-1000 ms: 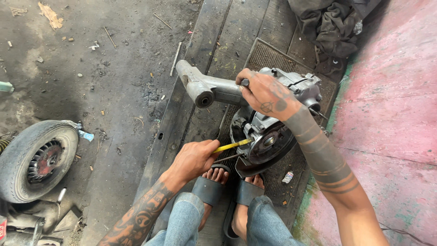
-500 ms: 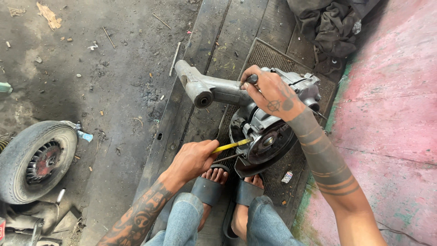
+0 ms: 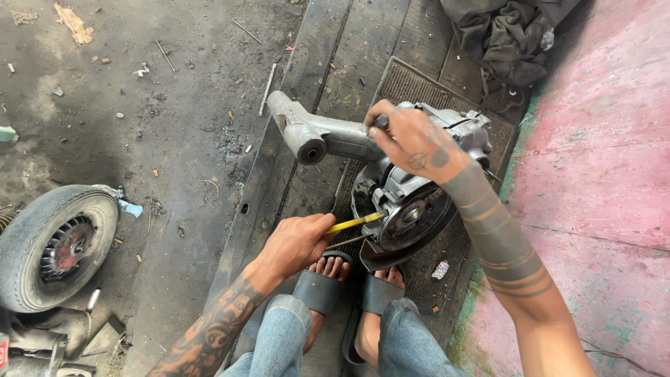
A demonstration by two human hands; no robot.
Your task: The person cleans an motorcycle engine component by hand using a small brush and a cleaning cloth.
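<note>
Dull grey cast-metal engine casing (image 3: pixel 433 150), matt rubber tyre (image 3: pixel 42 230), rough grimy concrete floor (image 3: pixel 125 126).

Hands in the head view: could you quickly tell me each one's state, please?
Left hand: closed on yellow-handled tool.
Right hand: closed, gripping grey metal engine casing.

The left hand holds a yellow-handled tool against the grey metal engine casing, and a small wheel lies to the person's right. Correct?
Not quite. The small rubber-tyred wheel lies to the person's left, as the head view shows. The left hand does hold the yellow-handled tool against the grey metal engine casing.
</note>
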